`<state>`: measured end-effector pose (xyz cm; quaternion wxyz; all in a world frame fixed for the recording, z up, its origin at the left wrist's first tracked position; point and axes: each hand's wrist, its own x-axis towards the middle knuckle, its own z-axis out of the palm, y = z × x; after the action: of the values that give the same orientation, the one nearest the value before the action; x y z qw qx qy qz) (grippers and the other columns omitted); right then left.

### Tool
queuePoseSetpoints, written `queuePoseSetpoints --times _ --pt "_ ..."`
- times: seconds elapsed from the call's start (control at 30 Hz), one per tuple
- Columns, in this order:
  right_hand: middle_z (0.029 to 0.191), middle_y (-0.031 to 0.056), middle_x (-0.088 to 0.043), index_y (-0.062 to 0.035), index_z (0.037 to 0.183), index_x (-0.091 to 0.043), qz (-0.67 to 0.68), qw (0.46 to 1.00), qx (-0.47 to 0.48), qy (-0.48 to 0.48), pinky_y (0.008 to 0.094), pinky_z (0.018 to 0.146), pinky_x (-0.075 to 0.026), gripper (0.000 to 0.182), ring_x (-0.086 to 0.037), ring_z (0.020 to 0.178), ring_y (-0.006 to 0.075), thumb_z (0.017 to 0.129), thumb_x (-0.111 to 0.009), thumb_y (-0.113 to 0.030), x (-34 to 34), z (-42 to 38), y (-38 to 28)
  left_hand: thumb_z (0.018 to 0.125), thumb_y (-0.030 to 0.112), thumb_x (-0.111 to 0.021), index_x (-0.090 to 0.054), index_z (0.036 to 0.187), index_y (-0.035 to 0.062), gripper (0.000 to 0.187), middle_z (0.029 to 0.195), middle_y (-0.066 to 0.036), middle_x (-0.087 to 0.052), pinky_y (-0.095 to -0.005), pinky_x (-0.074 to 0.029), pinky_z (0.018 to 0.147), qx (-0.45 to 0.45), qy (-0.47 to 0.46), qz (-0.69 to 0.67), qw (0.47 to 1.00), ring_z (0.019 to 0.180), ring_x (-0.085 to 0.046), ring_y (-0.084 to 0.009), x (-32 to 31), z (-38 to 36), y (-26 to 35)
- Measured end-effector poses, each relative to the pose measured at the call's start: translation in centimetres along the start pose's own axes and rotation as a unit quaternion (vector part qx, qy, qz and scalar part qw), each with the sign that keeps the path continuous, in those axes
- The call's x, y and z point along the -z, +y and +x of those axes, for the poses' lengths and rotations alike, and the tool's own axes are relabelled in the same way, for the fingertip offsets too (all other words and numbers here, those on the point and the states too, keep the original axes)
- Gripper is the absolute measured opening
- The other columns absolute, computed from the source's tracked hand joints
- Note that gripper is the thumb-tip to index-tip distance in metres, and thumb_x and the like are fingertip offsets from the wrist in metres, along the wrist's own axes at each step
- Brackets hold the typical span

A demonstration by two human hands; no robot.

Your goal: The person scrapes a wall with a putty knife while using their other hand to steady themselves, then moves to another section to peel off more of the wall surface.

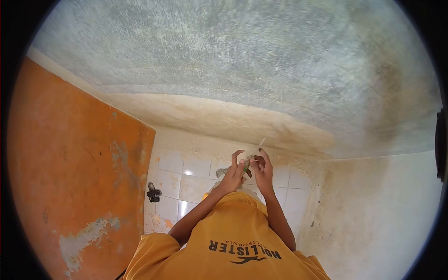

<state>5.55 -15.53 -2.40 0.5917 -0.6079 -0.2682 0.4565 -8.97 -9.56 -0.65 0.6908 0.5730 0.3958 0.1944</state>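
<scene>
The person wears a yellow-orange T-shirt (pixel 219 217) with dark "HOLLISTER" lettering (pixel 245 249). Toward the hem from that lettering sits a smaller "CALIFORNIA" line (pixel 245 243); toward the collar, a dark flying-bird silhouette (pixel 251 260). Short sleeves (pixel 161 242) flank it. Hemward, pale cloth (pixel 252 192), possibly legwear, is barely discernible.

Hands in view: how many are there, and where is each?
2: the left hand and the right hand, raised above the tiled floor, either side of a small green item. Some fingers are partly hidden.
</scene>
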Motion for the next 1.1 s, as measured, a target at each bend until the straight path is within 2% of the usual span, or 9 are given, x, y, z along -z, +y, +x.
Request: queuePoseSetpoints --times 0.07,0.17,0.2,0.33,0.43,0.67,0.93,1.03,1.1 --pt "0.113 0.0123 -0.065 0.0015 0.152 -0.041 0.056 0.996 0.048 0.043 0.0308 0.086 -0.055 0.059 -0.069 0.1 0.018 0.101 -0.068 -0.015 0.8 -0.3 0.1 0.114 0.04 -0.029 -0.02 0.156 0.0085 0.053 0.081 -0.011 -0.069 -0.0303 -0.046 0.059 -0.006 -0.005 0.019 1.0 0.056 -0.052 -0.0155 0.0 -0.7 0.3" --pt "0.111 0.0115 -0.065 0.0 0.151 -0.044 0.126 0.988 0.008 0.084 0.0314 0.083 -0.056 0.057 -0.071 0.092 0.0199 0.102 -0.067 -0.019 2.2 -1.4 -1.8 0.114 0.042 -0.028 -0.019 0.158 0.0085 0.056 0.08 -0.01 -0.069 -0.0289 -0.046 0.059 -0.02 0.007 0.046 0.999 0.055 -0.051 -0.0142 0.2 -2.6 1.2" --pt "0.109 0.0107 -0.065 -0.0023 0.151 -0.046 0.141 0.984 0.013 0.105 0.0313 0.077 -0.057 0.055 -0.072 0.082 0.0207 0.104 -0.064 -0.026 2.8 -1.8 -1.5 0.114 0.043 -0.027 -0.019 0.158 0.0082 0.057 0.081 -0.01 -0.07 -0.0289 -0.046 0.059 -0.024 0.011 0.062 0.998 0.055 -0.051 -0.0141 0.5 -3.4 0.9" --pt "0.107 0.0072 -0.066 -0.009 0.15 -0.049 0.24 0.957 -0.041 0.159 0.0281 0.062 -0.053 0.048 -0.067 0.073 0.0162 0.107 -0.058 -0.027 5.4 -4.3 0.9 0.113 0.05 -0.022 -0.021 0.158 0.0075 0.062 0.083 -0.011 -0.07 -0.0292 -0.046 0.057 0.003 0.051 0.11 0.993 0.055 -0.051 -0.0128 0.9 -7.0 -0.8" --pt "0.107 0.0066 -0.066 -0.0094 0.15 -0.05 0.307 0.935 -0.059 0.167 0.0285 0.058 -0.051 0.046 -0.064 0.069 0.0149 0.108 -0.057 -0.027 7.4 -6.8 3.4 0.112 0.054 -0.022 -0.023 0.159 0.008 0.065 0.085 -0.011 -0.07 -0.0266 -0.043 0.051 0.022 0.07 0.104 0.992 0.052 -0.05 -0.0115 0.9 -9.9 -2.4" --pt "0.115 0.0091 -0.066 -0.0084 0.149 -0.05 0.312 0.927 -0.046 0.204 0.0258 0.057 -0.048 0.043 -0.058 0.065 0.0113 0.108 -0.055 -0.023 11.4 -13.0 4.7 0.112 0.056 -0.022 -0.028 0.158 0.0095 0.066 0.084 -0.009 -0.07 -0.0245 -0.043 0.048 0.037 0.052 0.097 0.993 0.052 -0.05 -0.0091 1.6 -11.3 -5.2" --pt "0.125 0.0152 -0.067 -0.0084 0.152 -0.044 0.292 0.895 0.029 0.336 0.0236 0.06 -0.049 0.048 -0.057 0.066 0.0096 0.108 -0.055 -0.022 11.6 -16.6 4.5 0.111 0.057 -0.023 -0.031 0.158 0.01 0.067 0.085 -0.008 -0.069 -0.0236 -0.044 0.051 -0.023 -0.039 0.125 0.991 0.055 -0.051 -0.0091 6.1 -7.2 -0.8" --pt "0.122 0.0146 -0.069 -0.0088 0.152 -0.044 0.315 0.873 0.088 0.362 0.0238 0.059 -0.048 0.047 -0.056 0.065 0.0083 0.108 -0.054 -0.019 8.5 -16.5 4.3 0.113 0.052 -0.025 -0.031 0.158 0.0102 0.062 0.084 -0.007 -0.07 -0.0254 -0.046 0.055 -0.042 -0.058 0.123 0.99 0.056 -0.051 -0.0102 11.1 -6.6 -0.9" --pt "0.109 0.0094 -0.067 -0.0105 0.147 -0.049 0.341 0.855 0.103 0.377 0.0219 0.059 -0.046 0.042 -0.054 0.064 0.0074 0.107 -0.055 -0.023 4.8 -15.7 4.9 0.113 0.05 -0.027 -0.032 0.158 0.01 0.06 0.084 -0.007 -0.07 -0.0258 -0.046 0.055 -0.04 -0.065 0.112 0.991 0.057 -0.052 -0.01 15.5 -6.6 -1.9"
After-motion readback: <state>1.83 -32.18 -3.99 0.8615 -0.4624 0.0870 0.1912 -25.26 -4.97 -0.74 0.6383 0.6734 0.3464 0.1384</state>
